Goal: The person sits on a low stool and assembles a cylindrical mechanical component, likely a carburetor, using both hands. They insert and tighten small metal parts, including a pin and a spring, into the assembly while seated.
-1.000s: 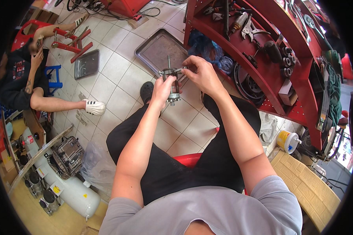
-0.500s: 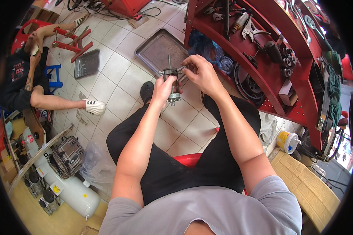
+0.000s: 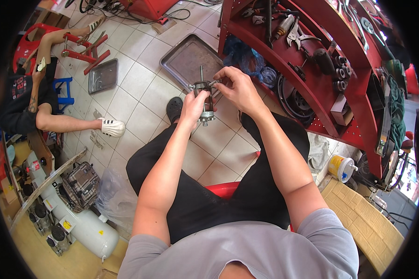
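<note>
Tiled floor [image 3: 135, 116], metal tool [image 3: 206, 113] — partly hidden, gripped by left hand [image 3: 193, 107]

grey metal tool [image 3: 202, 85] | slim rod [image 3: 201, 72] pointing away | held in hands [image 3: 192, 109]

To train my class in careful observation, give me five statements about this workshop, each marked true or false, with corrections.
1. The left hand holds a metal tool. True.
2. The right hand is well away from the metal tool. False: the right hand is at its upper part.
3. A large tray lies on the tiled floor. True.
4. The small stool is green. False: the small stool is blue.
5. A white tank lies on its side. True.
</note>
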Available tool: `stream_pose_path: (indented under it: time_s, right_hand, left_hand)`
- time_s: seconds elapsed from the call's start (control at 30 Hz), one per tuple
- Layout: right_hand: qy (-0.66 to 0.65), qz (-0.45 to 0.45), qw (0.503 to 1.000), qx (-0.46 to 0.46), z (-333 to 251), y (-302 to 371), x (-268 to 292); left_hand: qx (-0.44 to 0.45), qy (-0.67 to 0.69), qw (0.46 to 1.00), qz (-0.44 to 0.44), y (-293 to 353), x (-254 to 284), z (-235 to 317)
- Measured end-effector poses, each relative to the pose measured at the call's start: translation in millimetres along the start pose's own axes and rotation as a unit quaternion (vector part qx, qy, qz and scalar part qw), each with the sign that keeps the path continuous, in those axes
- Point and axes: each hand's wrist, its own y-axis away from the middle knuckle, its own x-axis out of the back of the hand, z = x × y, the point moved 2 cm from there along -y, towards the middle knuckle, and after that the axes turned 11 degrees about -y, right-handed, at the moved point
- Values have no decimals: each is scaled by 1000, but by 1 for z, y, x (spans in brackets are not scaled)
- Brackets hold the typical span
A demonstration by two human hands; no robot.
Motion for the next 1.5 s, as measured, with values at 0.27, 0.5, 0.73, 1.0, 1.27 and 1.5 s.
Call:
stream_pose_path:
  time_s: [0.27, 0.5, 0.73, 1.0, 1.27, 1.5]
  right_hand:
    - [26, 10, 998, -53, -3, 0, 1]
    - [109, 52, 984, -130, 1, -1, 5]
    - [115, 64, 983, -125, 4, 0, 5]
    - [90, 53, 988, -111, 1, 0, 4]
    - [73, 56, 994, -55, 6, -1, 3]
    - [48, 114, 992, -31, 1, -2, 10]
  left_hand:
    - [-8, -1, 1000, 6, 0, 0, 0]
    - [-16, -16, 1000, 5, 2, -1, 2]
    - [-17, -18, 1000, 2, 3, -2, 3]
    - [-6, -17, 1000, 2, 1, 1, 1]
    - [8, 3, 1000, -3, 0, 2, 2]
    - [8, 101, 992, 75, -11, 19, -4]
